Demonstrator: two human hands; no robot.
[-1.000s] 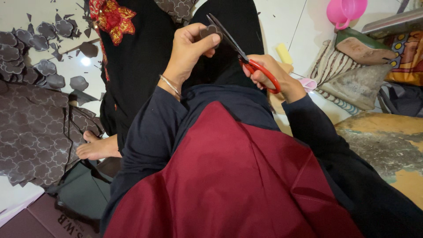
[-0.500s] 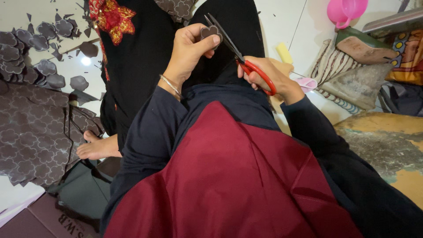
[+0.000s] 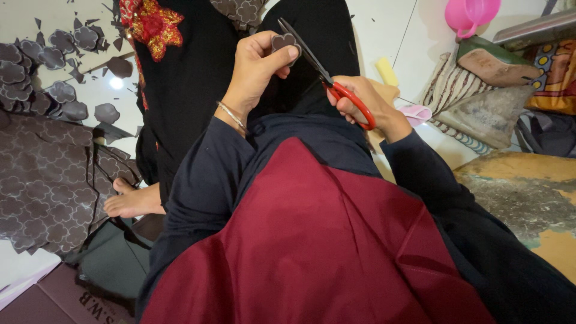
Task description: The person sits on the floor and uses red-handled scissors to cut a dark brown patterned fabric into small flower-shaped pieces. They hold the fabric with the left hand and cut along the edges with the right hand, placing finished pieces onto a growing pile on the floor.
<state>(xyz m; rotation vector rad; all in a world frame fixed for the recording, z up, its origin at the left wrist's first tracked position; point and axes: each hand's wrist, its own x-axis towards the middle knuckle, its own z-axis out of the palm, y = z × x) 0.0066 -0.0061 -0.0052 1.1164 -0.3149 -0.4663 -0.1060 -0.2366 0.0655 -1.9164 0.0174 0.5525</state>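
Left hand [image 3: 255,66] pinches one cutout [image 3: 284,43] — right hand [image 3: 363,102] grips one scissors [image 3: 327,78].

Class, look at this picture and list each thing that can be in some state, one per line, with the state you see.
Left hand: raised, pinching a small brown cut-out.
Brown cut-out: held upright, scissor blade at its edge.
Scissors: red-handled, blades slightly apart.
Right hand: gripping the scissor handles.
Patterned brown sheet: flat on the floor, partly cut away.
Loose cut shapes: scattered on the floor.
Pink cup: lying tilted on the floor.
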